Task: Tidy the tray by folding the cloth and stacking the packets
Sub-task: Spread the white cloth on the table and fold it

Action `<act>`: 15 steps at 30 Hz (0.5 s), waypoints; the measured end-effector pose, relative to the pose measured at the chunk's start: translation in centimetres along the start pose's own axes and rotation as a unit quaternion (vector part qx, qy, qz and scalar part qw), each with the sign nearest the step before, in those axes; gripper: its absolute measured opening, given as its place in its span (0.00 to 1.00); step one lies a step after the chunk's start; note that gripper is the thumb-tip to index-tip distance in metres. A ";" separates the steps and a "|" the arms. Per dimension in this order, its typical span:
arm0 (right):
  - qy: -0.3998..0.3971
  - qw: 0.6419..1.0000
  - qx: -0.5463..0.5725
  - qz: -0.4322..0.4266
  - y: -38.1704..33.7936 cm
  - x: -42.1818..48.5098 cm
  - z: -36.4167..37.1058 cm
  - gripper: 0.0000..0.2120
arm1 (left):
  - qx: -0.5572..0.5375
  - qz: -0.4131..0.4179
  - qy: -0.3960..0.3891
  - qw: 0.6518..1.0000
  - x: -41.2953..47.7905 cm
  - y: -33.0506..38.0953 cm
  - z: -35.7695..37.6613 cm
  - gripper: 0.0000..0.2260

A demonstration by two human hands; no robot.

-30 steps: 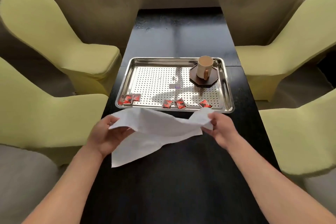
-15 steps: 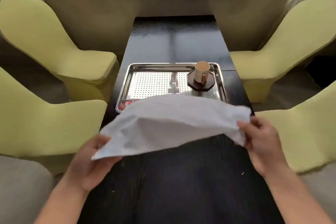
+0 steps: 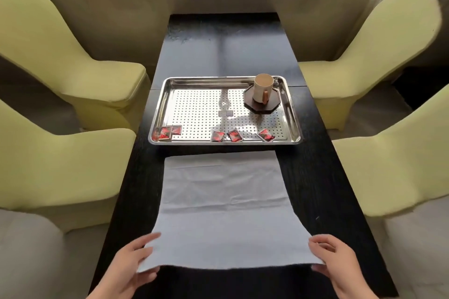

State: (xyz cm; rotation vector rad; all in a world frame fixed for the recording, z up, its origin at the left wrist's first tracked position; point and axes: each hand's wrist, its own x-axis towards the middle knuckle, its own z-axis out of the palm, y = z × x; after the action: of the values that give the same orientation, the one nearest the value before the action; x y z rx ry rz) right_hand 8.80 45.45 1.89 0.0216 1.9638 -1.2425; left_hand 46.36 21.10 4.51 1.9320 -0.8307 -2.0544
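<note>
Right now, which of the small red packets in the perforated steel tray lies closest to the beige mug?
The rightmost red packet, alone at the tray's near-right corner, in front of the beige mug; the other four lie further left.

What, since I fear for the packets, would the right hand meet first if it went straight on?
The cloth itself: the right hand holds its near right corner and points forward-left across it. Beyond the cloth, that line probably reaches the near rim of the tray before the packets, though depth is unclear.
</note>
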 end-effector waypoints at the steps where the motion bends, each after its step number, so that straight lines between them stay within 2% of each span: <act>1: -0.006 1.000 0.003 0.004 0.1 -0.1 -0.1 0.04 | 0.010 -0.003 -0.006 1.000 -0.1 -0.4 -0.3 0.13; 3: -0.015 1.000 0.019 0.012 0.1 -0.2 -0.3 0.03 | -0.006 -0.009 0.007 1.000 0.3 -0.8 -0.4 0.12; 6: -0.025 0.997 0.062 0.031 -0.4 0.1 -0.3 0.05 | -0.105 -0.008 0.026 0.994 1.0 -1.0 -0.4 0.14; 9: -0.044 0.993 0.100 0.036 -0.8 0.8 0.3 0.15 | -0.211 0.016 -0.019 0.977 1.7 -0.8 0.0 0.23; 12: -0.068 0.996 0.061 0.023 -1.3 2.0 1.5 0.25 | -0.184 0.048 -0.054 0.980 2.5 -0.2 1.1 0.29; 13: -0.069 0.997 0.023 0.013 -1.4 2.5 2.0 0.25 | -0.156 0.058 -0.047 0.985 2.8 0.0 1.5 0.29; 15: -0.058 0.997 -0.054 -0.014 -1.6 3.4 2.5 0.19 | -0.110 0.075 -0.018 0.991 3.5 0.1 1.8 0.22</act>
State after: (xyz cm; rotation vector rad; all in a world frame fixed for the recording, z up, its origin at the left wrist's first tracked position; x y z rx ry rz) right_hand 7.36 41.39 0.51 -0.1311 1.9338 -1.1279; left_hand 44.17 19.72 1.51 1.6690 -0.7013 -2.0049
